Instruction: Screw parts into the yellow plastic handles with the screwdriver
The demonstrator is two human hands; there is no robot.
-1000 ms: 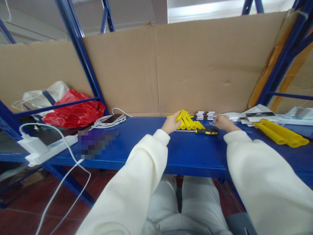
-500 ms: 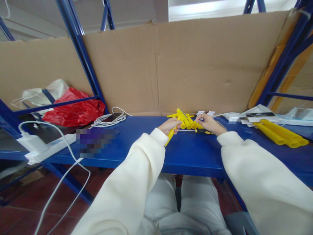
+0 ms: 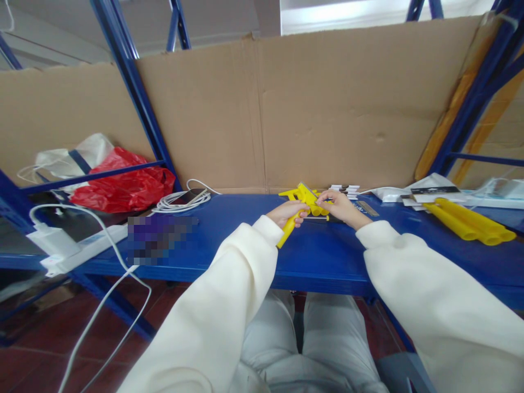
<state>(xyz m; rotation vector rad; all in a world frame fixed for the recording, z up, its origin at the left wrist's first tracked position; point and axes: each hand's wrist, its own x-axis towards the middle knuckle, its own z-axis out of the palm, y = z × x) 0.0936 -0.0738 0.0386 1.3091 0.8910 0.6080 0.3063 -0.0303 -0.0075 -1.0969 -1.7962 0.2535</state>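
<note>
My left hand (image 3: 291, 213) is wrapped round the handle of a yellow scraper (image 3: 286, 233), which slants with its wide, thin-edged head (image 3: 307, 193) up and away from me. My right hand (image 3: 336, 206) is beside that head, thumb and fingertips pinched together; anything between them is too small to make out. Behind the hands lie more yellow pieces (image 3: 289, 194), partly covered by the scraper and my fingers. A screwdriver (image 3: 317, 219) rests on the blue table under my right hand, its handle mostly hidden.
Several yellow tubes (image 3: 470, 222) lie at the right by white packets (image 3: 388, 195). Small white pieces (image 3: 351, 189) and a flat metal strip (image 3: 368, 208) sit beyond my right hand. Left are a coiled cable (image 3: 180, 202), a power strip (image 3: 85, 251) and a red bag (image 3: 125, 183). Cardboard (image 3: 319, 109) stands behind.
My right hand has moved left, to the scraper's head, uncovering the metal strip and covering the screwdriver's handle. The scraper has shifted slightly right in my left hand.
</note>
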